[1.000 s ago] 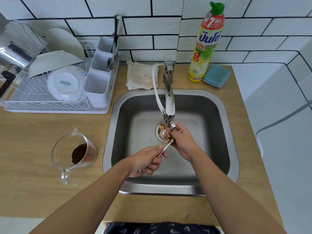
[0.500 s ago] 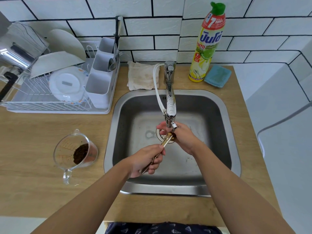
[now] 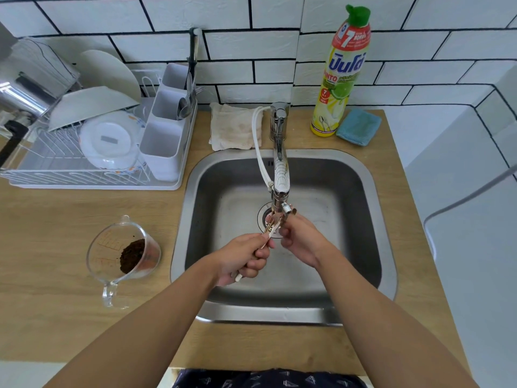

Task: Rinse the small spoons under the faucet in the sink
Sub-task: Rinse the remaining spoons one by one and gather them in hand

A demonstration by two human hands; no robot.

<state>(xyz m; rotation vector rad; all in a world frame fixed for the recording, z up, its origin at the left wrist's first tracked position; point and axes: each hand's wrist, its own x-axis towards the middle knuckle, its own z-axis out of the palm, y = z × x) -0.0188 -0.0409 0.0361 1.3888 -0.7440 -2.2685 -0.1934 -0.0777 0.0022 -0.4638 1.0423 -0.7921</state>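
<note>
small spoons (image 3: 270,230): a bundle held over the drain of the sink (image 3: 372,191), just below the faucet (image 3: 280,175) spout.
long axis: runs from near-left to far-right, bowls toward the spout, handle ends poking out under the left hand (image 3: 242,257).
left hand: fingers clenched round the handles.
right hand (image 3: 300,238): at the bowl end, fingers curled on the bowls, seemingly rubbing them.
nearer hand: the right, to the spout.
hard to tell: spoon count; whether water runs; right fingertips hidden behind the spout.
</note>
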